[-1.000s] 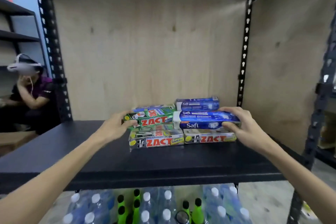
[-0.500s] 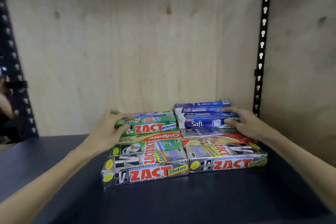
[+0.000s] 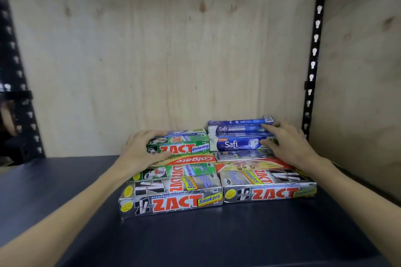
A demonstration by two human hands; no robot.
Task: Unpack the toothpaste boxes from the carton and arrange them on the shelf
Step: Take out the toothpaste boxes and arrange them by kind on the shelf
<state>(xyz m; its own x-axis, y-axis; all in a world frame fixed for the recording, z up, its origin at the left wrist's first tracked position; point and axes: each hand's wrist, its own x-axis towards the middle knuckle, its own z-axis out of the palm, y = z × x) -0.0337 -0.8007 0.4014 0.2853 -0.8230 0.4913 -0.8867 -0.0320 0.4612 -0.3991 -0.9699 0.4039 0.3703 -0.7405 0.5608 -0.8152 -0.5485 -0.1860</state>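
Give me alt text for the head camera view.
Two hands steady stacked toothpaste boxes on a dark shelf: the left hand grips a green Zact box, the right hand touches the blue Safi boxes. Silver Zact Smokers boxes line the front.

Open shelf [image 3: 65, 191] left of boxes [image 3: 217, 171]

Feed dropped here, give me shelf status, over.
Left hand grips green ZACT box. Right hand touches Safi boxes. Nothing blocking.
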